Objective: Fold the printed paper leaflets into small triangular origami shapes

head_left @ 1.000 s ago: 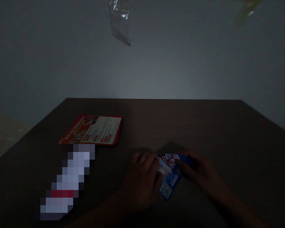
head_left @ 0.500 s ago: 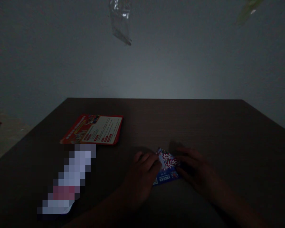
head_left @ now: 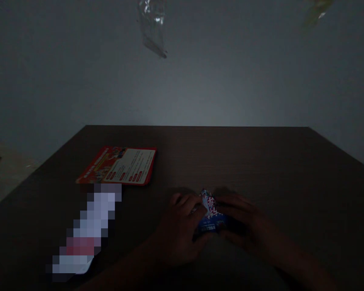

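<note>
A small blue printed paper (head_left: 211, 221) with white and red lettering lies on the table between my hands, with a pointed top edge like a fold. My left hand (head_left: 182, 228) is closed on its left side, the fingers over the upper edge and the thumb at the lower edge. On the other side, my right hand (head_left: 245, 220) has its fingers bent around the paper's right part, thumb low. Both hands cover much of the sheet, so its full shape is hidden.
A red and cream printed card or leaflet (head_left: 130, 165) lies at the left on the dark wooden table (head_left: 230, 157). Nearer me is a long pixelated object (head_left: 87, 230). A clear plastic bag (head_left: 153, 28) hangs on the grey wall behind.
My right hand has moved left over the paper, and my left thumb has come to its lower edge. Less of the sheet shows, and it looks narrower.
</note>
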The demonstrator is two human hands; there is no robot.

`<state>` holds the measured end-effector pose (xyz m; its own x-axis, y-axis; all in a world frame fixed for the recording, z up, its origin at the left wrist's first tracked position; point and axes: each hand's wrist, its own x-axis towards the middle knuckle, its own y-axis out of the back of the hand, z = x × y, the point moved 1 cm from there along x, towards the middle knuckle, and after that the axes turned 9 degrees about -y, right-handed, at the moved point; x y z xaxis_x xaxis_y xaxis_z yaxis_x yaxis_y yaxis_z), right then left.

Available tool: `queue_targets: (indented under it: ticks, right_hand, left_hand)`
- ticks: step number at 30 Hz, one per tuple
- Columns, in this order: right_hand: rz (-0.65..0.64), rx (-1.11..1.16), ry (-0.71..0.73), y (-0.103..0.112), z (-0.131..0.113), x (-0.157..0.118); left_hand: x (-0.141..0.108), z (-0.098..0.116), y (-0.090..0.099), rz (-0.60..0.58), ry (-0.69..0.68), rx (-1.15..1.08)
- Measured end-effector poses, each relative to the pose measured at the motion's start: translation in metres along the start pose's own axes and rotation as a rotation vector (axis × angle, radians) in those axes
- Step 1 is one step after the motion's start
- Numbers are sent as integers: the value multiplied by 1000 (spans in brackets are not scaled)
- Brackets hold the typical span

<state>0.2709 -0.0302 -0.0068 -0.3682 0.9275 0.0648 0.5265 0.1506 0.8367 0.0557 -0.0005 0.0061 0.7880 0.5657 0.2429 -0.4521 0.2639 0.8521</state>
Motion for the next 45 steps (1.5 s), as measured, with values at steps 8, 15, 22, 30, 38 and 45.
queue_targets:
  ticks: [8,15,22,30,38,45]
  right_hand:
    - [18,23,21,3,-3,2]
    - [-3,-10,9,-1,-1,1]
    - [37,-36,26,-1,-6,1]
    - [80,-33,74,-4,-8,3]
    - [100,-23,86,-10,-12,5]
    - [111,-51,53,-14,-18,9]
  left_hand:
    - [0,1,0,14,-20,17]
    - [1,1,-2,5,-37,87]
    - [-1,1,-3,21,-56,95]
    - [-2,-1,-7,16,-73,142]
    - [-2,-3,-14,4,-88,200]
    - [3,0,-14,-25,4,163]
